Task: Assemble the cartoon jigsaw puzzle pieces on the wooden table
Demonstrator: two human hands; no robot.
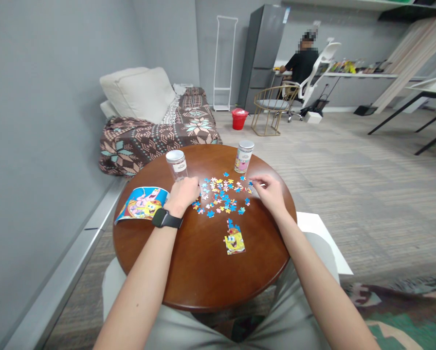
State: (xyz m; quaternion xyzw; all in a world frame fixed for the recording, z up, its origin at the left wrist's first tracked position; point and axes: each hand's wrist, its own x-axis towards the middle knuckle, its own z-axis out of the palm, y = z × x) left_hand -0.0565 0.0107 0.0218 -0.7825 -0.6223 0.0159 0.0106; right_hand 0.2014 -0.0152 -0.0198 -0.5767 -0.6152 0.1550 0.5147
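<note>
Loose jigsaw puzzle pieces [223, 197], mostly blue, yellow and pink, lie spread over the round table's middle. My left hand [184, 194], with a dark watch on its wrist, is curled at the left edge of the pile; whatever its fingertips hold is hidden. On the pile's right side, my right hand [269, 192] pinches at a small blue puzzle piece [250, 183]. Nearer to me lies a joined section of puzzle [234, 240] with a yellow cartoon face and blue pieces on top. A picture sheet [143, 203] of cartoon figures rests left of my left hand.
A clear jar [176, 163] with a silver lid stands behind my left hand. A printed canister [244, 156] stands behind the pile. The brown table [203, 277] ends close to my legs. Beyond are a sofa [159, 131], a red bin [239, 118] and a seated person [302, 63].
</note>
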